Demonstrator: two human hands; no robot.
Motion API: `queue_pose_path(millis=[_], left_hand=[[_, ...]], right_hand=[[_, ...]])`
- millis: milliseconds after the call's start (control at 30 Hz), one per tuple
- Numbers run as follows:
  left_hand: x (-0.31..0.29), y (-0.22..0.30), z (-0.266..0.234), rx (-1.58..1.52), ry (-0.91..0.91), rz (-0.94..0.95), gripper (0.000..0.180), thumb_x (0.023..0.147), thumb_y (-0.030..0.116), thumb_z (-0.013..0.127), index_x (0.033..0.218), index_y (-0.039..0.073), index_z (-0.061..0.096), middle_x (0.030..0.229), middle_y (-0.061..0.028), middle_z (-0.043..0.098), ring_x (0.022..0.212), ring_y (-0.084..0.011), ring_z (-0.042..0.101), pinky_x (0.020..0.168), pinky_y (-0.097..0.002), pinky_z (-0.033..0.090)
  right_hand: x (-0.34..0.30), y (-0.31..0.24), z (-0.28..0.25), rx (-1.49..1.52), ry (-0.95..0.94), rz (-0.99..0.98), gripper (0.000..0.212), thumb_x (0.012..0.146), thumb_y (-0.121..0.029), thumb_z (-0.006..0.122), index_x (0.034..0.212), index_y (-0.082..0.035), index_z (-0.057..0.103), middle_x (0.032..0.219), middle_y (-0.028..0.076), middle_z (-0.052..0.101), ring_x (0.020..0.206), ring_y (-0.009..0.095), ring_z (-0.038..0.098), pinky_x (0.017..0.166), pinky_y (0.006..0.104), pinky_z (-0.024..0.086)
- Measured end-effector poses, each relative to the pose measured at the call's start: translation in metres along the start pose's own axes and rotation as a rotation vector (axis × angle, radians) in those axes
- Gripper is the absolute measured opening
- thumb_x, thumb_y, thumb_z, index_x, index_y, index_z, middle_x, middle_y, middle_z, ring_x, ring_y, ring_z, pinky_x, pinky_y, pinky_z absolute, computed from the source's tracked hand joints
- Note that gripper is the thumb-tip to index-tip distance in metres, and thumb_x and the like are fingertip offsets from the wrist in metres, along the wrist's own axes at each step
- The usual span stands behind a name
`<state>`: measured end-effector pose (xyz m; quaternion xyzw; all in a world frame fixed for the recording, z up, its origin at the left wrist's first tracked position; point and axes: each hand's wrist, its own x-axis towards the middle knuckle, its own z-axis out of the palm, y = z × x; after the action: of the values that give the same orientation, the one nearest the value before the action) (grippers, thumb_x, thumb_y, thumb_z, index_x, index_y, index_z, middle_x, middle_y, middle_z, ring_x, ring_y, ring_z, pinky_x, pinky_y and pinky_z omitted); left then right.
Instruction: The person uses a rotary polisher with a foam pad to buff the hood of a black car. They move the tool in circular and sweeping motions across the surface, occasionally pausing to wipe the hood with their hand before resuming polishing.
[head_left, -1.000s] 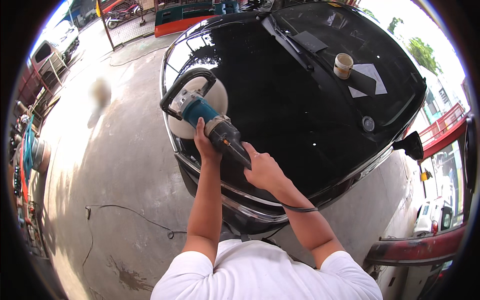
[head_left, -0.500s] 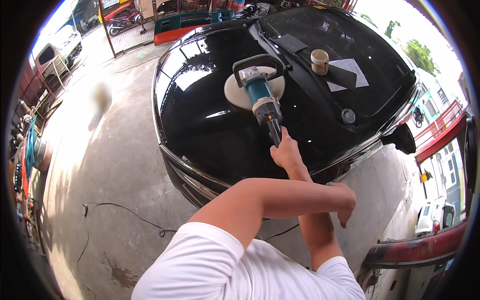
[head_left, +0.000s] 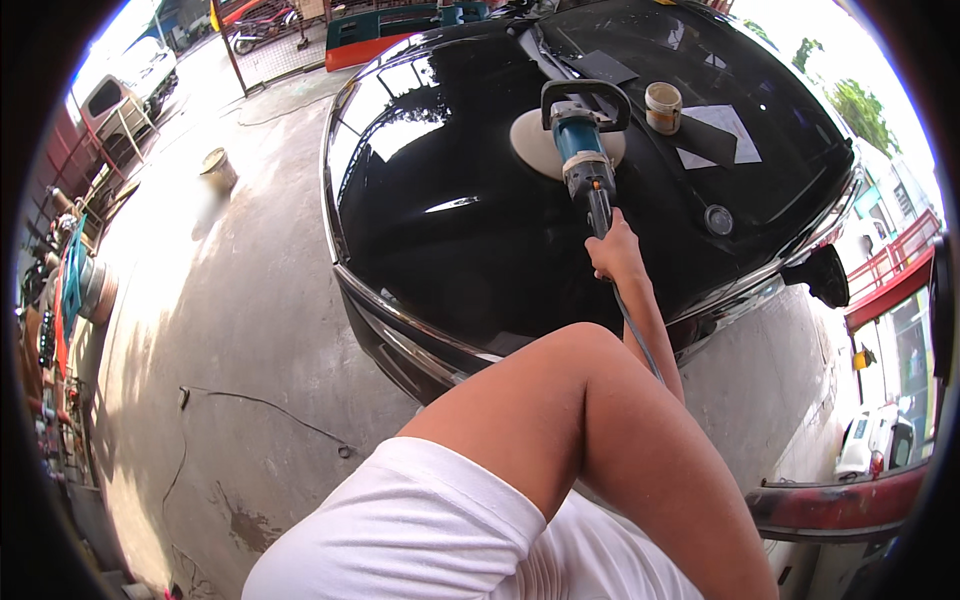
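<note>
My right hand (head_left: 616,248) is wrapped around the rear handle of a teal-and-grey polisher (head_left: 582,140). Its round, off-white pad (head_left: 535,145) rests on the glossy black car hood (head_left: 450,240), close to the windshield base. The black loop handle at the polisher's front has no hand on it. A grey cord (head_left: 640,335) runs back from the tool along my right forearm. Bent at the elbow, my left arm crosses in front of my body, and its hand lies beyond the lower edge of the picture.
An open jar (head_left: 663,108), a dark sheet (head_left: 708,137) and white paper (head_left: 742,125) lie on the windshield. A round lid (head_left: 718,220) sits nearer. The side mirror (head_left: 818,276) juts out at right. A black cable (head_left: 270,410) trails over the concrete floor at left.
The polisher has slid a little right and farther away over the hood, in my right hand's grip. My left hand has dropped out of view. The view has shifted slightly.
</note>
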<state>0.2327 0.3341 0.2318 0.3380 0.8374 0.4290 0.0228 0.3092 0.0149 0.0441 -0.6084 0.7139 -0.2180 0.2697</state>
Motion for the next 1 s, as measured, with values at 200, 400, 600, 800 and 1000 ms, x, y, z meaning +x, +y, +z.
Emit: queue_pose_path(millis=[200,400,600,800,1000], left_hand=[[-0.169,0.016,0.006,0.097,0.488,0.571,0.048,0.082,0.027,0.086,0.119,-0.002,0.073,0.111,-0.0151,0.078,0.102,-0.0291,0.076,0.092,-0.0399,0.058],[-0.534,-0.099,0.070,0.229,2.536,-0.659,0.058,0.093,0.033,0.083,0.133,-0.004,0.062,0.118,-0.0203,0.072,0.105,-0.0245,0.073,0.091,-0.0359,0.058],[-0.678,-0.099,0.087,-0.258,2.806,-0.464,0.093,0.082,0.057,0.088,0.144,-0.002,0.051,0.127,-0.0147,0.066,0.113,-0.0257,0.066,0.102,-0.0381,0.050],[-0.698,-0.087,0.118,-0.429,2.856,-0.144,0.051,0.092,0.039,0.081,0.123,0.001,0.066,0.104,-0.0092,0.073,0.083,-0.0217,0.074,0.075,-0.0357,0.062],[-0.671,-0.117,0.089,-0.408,2.749,-0.037,0.048,0.097,0.039,0.077,0.125,0.002,0.066,0.104,-0.0096,0.074,0.086,-0.0216,0.074,0.076,-0.0357,0.062]], right_hand=[[0.013,-0.041,0.052,-0.016,-0.011,-0.035,0.085,0.085,-0.007,0.063,0.163,-0.003,0.030,0.121,0.032,0.069,0.071,0.036,0.077,0.060,0.0412,0.064],[0.011,-0.088,0.141,-0.098,-0.096,-0.366,0.078,0.082,-0.016,0.071,0.153,0.001,0.043,0.126,0.034,0.068,0.122,0.050,0.064,0.107,0.0502,0.053],[-0.018,-0.143,0.209,-0.194,-0.270,-0.464,0.080,0.081,-0.013,0.072,0.154,-0.001,0.041,0.124,0.035,0.067,0.118,0.050,0.066,0.104,0.0499,0.054],[-0.007,-0.142,0.217,-0.212,-0.474,-0.594,0.088,0.087,-0.020,0.073,0.164,-0.010,0.032,0.116,0.033,0.071,0.106,0.049,0.071,0.098,0.0547,0.056],[-0.017,-0.128,0.159,-0.244,-0.487,-0.545,0.089,0.089,-0.017,0.069,0.166,-0.008,0.027,0.106,0.033,0.073,0.104,0.051,0.070,0.097,0.0540,0.056]])
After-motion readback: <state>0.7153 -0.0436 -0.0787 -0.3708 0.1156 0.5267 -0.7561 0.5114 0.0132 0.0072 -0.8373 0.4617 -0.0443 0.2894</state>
